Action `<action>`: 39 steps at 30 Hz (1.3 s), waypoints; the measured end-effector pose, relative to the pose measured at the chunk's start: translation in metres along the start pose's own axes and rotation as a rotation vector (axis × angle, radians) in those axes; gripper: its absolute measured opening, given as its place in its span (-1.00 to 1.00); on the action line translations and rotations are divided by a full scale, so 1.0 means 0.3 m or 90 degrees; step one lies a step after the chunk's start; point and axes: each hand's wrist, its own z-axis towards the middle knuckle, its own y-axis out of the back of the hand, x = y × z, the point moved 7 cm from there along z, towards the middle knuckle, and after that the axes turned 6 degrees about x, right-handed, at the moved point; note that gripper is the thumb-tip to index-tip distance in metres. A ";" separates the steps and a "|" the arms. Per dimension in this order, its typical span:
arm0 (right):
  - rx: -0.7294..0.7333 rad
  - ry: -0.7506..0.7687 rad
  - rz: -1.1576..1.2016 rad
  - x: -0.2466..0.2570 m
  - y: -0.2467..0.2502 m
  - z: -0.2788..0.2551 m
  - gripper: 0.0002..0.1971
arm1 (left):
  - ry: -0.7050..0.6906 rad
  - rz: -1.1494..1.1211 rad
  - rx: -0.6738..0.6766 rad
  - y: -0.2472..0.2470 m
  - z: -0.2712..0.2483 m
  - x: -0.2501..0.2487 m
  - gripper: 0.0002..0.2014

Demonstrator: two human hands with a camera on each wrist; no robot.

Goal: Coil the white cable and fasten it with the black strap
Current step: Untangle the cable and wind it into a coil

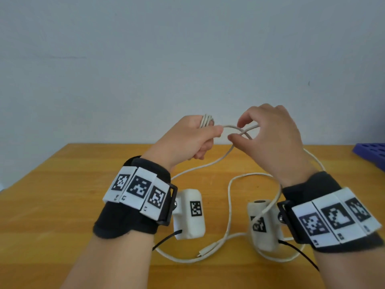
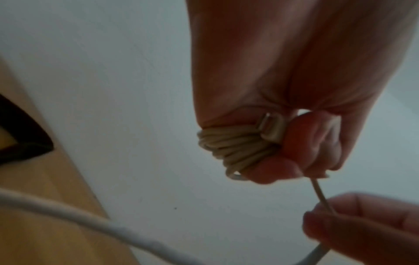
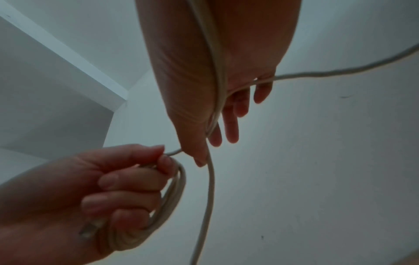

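My left hand (image 1: 187, 140) is raised above the table and grips a small coil of the white cable (image 1: 205, 120), several turns wound round its fingers (image 2: 231, 145). A connector (image 2: 272, 129) is tucked against the coil. From there the cable crosses to my right hand (image 1: 266, 136), which pinches it between thumb and forefinger close to the left thumb. The rest of the cable (image 1: 229, 205) lies in loose loops on the wooden table (image 1: 62, 195), and its free plug (image 1: 203, 253) is near the front. A dark shape (image 2: 20, 143) on the table may be the black strap.
A purple tray (image 1: 370, 153) sits at the table's far right edge. A plain wall stands behind the table. Thin black wires hang from both wrist cameras toward the front edge.
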 end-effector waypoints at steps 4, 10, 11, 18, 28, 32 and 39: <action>0.116 -0.080 0.012 -0.078 -0.053 -0.008 -0.86 | -0.024 -0.067 -0.034 0.031 -0.002 -0.015 -0.81; 0.163 -0.139 0.127 -0.123 -0.127 -0.015 -0.84 | -0.020 -0.183 -0.119 0.075 0.004 0.012 -0.81; 0.174 -0.139 0.124 -0.112 -0.134 -0.010 -0.85 | -0.013 -0.195 -0.128 0.073 0.008 0.021 -0.81; 0.082 -0.148 0.130 -0.104 -0.031 0.106 -0.74 | 0.022 -0.258 -0.121 0.042 0.013 0.042 -0.84; -0.312 0.192 -0.067 0.052 0.231 0.209 -0.71 | -0.009 -0.268 -0.137 0.096 0.014 -0.106 -0.81; 0.093 0.088 -0.155 -0.016 0.003 0.208 -0.48 | 0.018 -0.282 -0.171 0.107 0.005 -0.083 -0.79; 0.078 -0.073 0.243 -0.105 -0.011 0.095 -0.78 | 0.092 -0.294 -0.194 0.107 -0.022 0.017 -0.79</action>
